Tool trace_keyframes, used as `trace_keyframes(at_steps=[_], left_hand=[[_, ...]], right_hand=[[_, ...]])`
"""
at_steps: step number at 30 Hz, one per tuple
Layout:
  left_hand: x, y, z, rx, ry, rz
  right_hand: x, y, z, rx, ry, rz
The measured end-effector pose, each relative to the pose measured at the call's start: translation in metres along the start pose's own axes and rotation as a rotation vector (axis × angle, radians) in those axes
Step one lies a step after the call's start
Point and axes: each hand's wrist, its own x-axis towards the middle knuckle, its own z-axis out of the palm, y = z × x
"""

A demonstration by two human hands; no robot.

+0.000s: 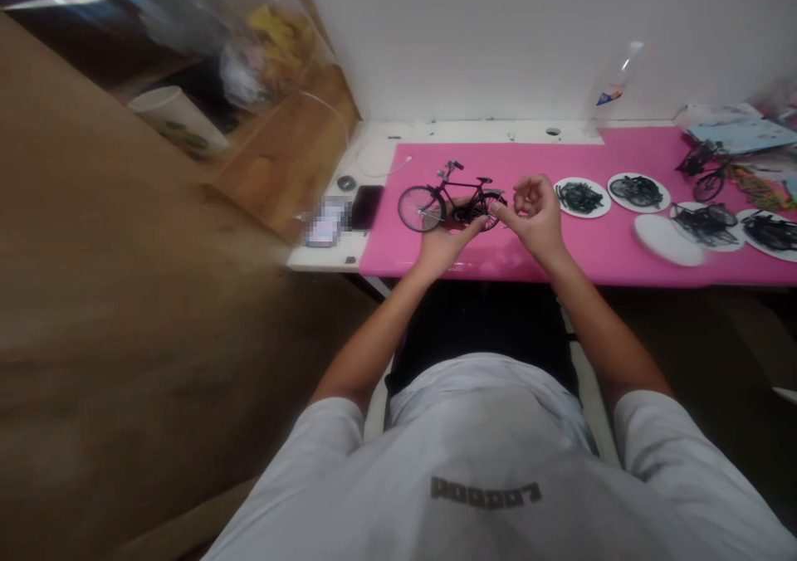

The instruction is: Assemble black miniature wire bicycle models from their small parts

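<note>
A small black model bicycle stands upright over the pink table cover, its handlebar to the left and its rear wheel to the right. My left hand is closed around its lower middle and rear wheel, the thumb pointing right and the other fingers mostly behind the bike. At the rear wheel, my right hand touches with its thumb, while the other fingers curl in above. Whether the right fingers pinch a small part cannot be made out.
White plates of dark parts, one a plate, line the right side. A blurred white lid overlaps one. Another model bicycle stands far right. A phone and a black flat object lie left. A clear bottle stands behind.
</note>
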Motion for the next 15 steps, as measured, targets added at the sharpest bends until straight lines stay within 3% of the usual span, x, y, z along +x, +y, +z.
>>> trace_keyframes(at_steps=[5,15], left_hand=[[-0.0001,-0.0011,0.0002,-0.125,-0.035,-0.078],[0.0021,0.0002,-0.0009,-0.19,-0.084,-0.119]], right_hand=[[0.0041,-0.0021,-0.0052,0.169,-0.166,0.171],[0.0094,0.006,-0.0075,0.332,-0.16,0.346]])
